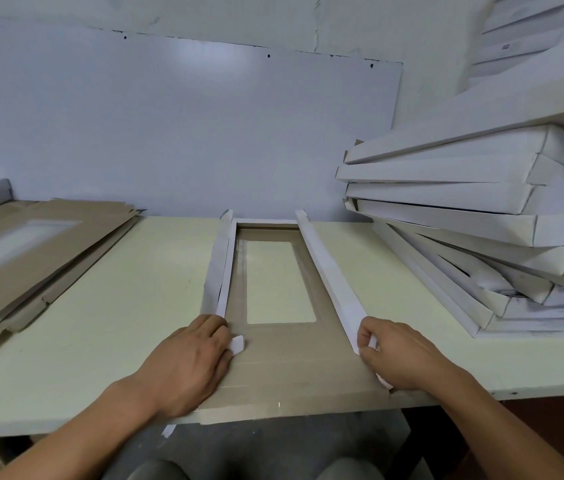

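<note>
A flat cardboard box blank (287,362) with a clear rectangular window (278,282) lies brown side up on the pale table (128,306). Its two long side flaps stand folded up, white outside: the left flap (219,261) and the right flap (329,271). My left hand (187,362) rests on the blank's near left corner, its fingers curled round the near end of the left flap and a small white tab. My right hand (398,355) pinches the near end of the right flap between thumb and fingers.
A pile of flat brown blanks (31,251) lies at the left. At the right leans a tall stack of folded white boxes (481,216), with more on a shelf (533,39) above. A white wall panel (183,126) stands behind. The table's front edge runs under my wrists.
</note>
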Demonstrator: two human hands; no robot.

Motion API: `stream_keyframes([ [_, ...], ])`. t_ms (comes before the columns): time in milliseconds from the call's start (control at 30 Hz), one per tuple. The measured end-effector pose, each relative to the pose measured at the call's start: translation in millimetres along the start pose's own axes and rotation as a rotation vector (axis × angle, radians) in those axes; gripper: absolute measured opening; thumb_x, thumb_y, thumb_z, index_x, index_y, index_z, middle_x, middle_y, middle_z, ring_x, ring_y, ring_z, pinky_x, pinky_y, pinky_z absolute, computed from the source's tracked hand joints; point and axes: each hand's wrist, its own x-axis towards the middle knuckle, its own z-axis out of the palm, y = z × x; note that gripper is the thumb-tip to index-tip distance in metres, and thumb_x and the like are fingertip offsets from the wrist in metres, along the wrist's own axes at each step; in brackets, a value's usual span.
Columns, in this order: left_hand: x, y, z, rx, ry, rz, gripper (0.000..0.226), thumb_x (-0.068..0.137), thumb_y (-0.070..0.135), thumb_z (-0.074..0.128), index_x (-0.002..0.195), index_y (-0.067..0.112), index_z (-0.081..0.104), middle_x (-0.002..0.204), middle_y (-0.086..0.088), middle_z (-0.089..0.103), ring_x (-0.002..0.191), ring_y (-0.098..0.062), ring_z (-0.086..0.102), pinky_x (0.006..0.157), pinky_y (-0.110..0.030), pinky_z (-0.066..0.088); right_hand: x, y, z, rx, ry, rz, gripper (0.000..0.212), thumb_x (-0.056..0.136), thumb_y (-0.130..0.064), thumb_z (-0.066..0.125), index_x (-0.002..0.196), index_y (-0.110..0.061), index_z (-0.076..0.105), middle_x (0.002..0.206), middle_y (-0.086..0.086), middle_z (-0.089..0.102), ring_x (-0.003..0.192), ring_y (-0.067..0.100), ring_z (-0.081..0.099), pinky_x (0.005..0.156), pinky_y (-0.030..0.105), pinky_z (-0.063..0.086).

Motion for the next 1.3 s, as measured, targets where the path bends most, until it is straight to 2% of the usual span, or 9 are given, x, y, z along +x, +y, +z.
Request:
stream_keyframes([
  [433, -1.2, 2.1, -0.9, 0.028, 0.032, -0.004, 0.055, 0.092, 0.048, 0.010, 0.103, 0.019, 0.056, 0.115, 0.007, 0.053, 0.107, -0.015, 0.053, 0.082, -0.027, 0.046, -4.0, 0.1, -9.5, 0.002, -0.097, -0.011, 0.008, 0.086, -0.030, 0.053, 0.083, -0.036, 0.054, 0.094, -0.015, 0.059, 0.083, 0.004, 0.057, 0.066, 0.023, 0.043],
  [533, -1.7, 3.0, -1.7, 0.031, 0.033, -0.004, 0.055, 0.092, 0.047, 0.011, 0.102, 0.019, 0.056, 0.114, 0.006, 0.054, 0.106, -0.016, 0.055, 0.081, -0.028, 0.047, -2.0, 1.0, -8.5, 0.138, -0.087, -0.025, 0.014, 0.089, -0.026, 0.054, 0.079, -0.027, 0.063, 0.085, -0.008, 0.069, 0.061, 0.001, 0.062, 0.058, 0.021, 0.048],
  [600, -1.6, 3.4, -2.1, 0.033, 0.036, -0.005, 0.055, 0.092, 0.047, 0.011, 0.102, 0.019, 0.057, 0.113, 0.006, 0.055, 0.105, -0.017, 0.056, 0.080, -0.029, 0.048, -1.4, 2.7, -9.0, 0.307, -0.133, -0.010, 0.020, 0.089, -0.024, 0.054, 0.077, -0.016, 0.067, 0.068, -0.002, 0.070, 0.042, 0.006, 0.051, 0.045, 0.020, 0.040],
  [700, -1.2, 2.9, -1.9, 0.036, 0.030, -0.003, 0.053, 0.092, 0.047, 0.011, 0.101, 0.020, 0.056, 0.113, 0.007, 0.054, 0.105, -0.016, 0.055, 0.081, -0.028, 0.047, -0.8, 6.8, -14.6, 0.522, -0.239, 0.033, 0.021, 0.084, -0.023, 0.054, 0.077, -0.016, 0.072, 0.059, 0.016, 0.061, 0.043, 0.017, 0.045, 0.041, 0.023, 0.036],
  [800, -0.4, 3.0, -1.8, 0.044, 0.025, -0.003, 0.052, 0.092, 0.048, 0.011, 0.099, 0.019, 0.054, 0.108, 0.006, 0.051, 0.100, -0.017, 0.054, 0.079, -0.029, 0.046, 3.5, 13.9, -21.4, 0.656, -0.354, 0.051, 0.038, 0.066, -0.022, 0.044, 0.088, -0.015, 0.075, 0.049, 0.006, 0.052, 0.040, 0.018, 0.045, 0.044, 0.025, 0.039],
  [900, -0.5, 3.8, -1.8, 0.065, 0.011, -0.007, 0.056, 0.091, 0.051, 0.007, 0.099, 0.019, 0.052, 0.105, 0.005, 0.047, 0.097, -0.018, 0.051, 0.080, -0.030, 0.045, 7.6, 27.6, -25.7, 0.717, -0.491, -0.018, 0.055, 0.059, -0.009, 0.042, 0.106, -0.006, 0.071, 0.057, 0.014, 0.055, 0.044, 0.022, 0.052, 0.049, 0.027, 0.046],
  [1033, -1.4, 3.2, -1.8, 0.147, -0.014, -0.001, 0.052, 0.092, 0.056, 0.007, 0.102, 0.025, 0.047, 0.106, 0.009, 0.042, 0.100, -0.014, 0.049, 0.081, -0.028, 0.044, 13.5, 42.4, -28.8, 0.740, -0.620, -0.130, 0.055, 0.062, -0.002, 0.062, 0.117, -0.001, 0.066, 0.075, 0.022, 0.067, 0.060, 0.028, 0.069, 0.060, 0.032, 0.057],
  [1167, -0.8, 1.7, -3.0, 0.184, -0.038, 0.025, 0.054, 0.091, 0.072, 0.021, 0.099, 0.024, 0.045, 0.104, 0.009, 0.042, 0.100, -0.013, 0.048, 0.078, -0.028, 0.043, 22.0, 47.6, -27.9, 0.727, -0.643, -0.156, 0.037, 0.068, -0.008, 0.079, 0.105, -0.004, 0.074, 0.083, 0.022, 0.073, 0.066, 0.030, 0.072, 0.062, 0.032, 0.058],
  [1300, 0.1, -1.7, -6.3, 0.204, -0.077, 0.033, 0.065, 0.083, 0.084, 0.023, 0.101, 0.025, 0.044, 0.103, 0.011, 0.037, 0.100, -0.011, 0.045, 0.073, -0.026, 0.039, 25.9, 47.2, -24.2, 0.755, -0.627, -0.134, 0.024, 0.076, -0.031, 0.082, 0.085, -0.010, 0.076, 0.084, 0.023, 0.072, 0.062, 0.027, 0.070, 0.053, 0.027, 0.055],
])
